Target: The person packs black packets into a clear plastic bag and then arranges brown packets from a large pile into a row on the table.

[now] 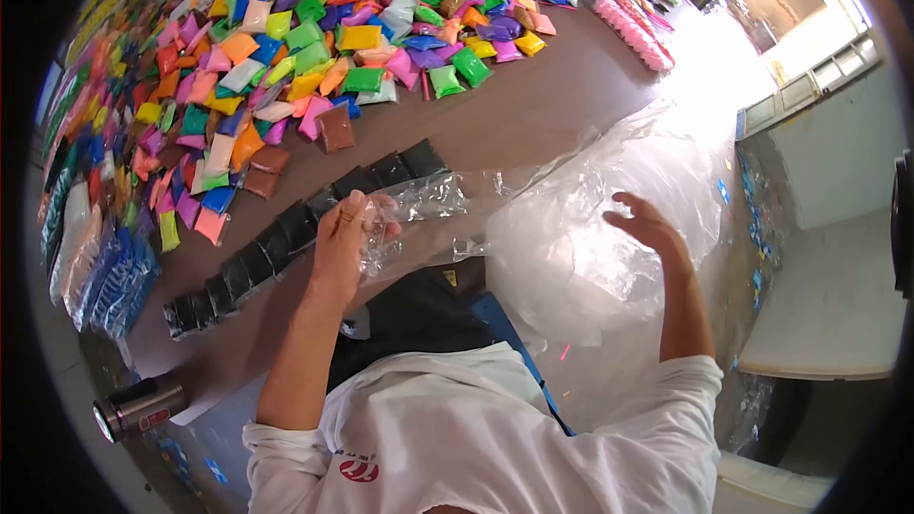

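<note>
My left hand (345,240) is closed on one end of a clear plastic bag (428,198), which stretches out to the right above the table edge. Beneath and behind that hand runs a slanting row of small black packets (276,240) on the table. My right hand (647,226) is raised over a large, crumpled clear plastic sheet or bag (581,257), fingers apart and slightly bent, with nothing visible in them. Whether its fingertips touch the plastic is hard to tell.
A big heap of small colourful packets (309,35) covers the far side of the brown table (495,124). Stacked bundles in clear bags (109,266) stand at the left. A metal flask (141,409) is at the near left, and pink packets (633,30) lie far right.
</note>
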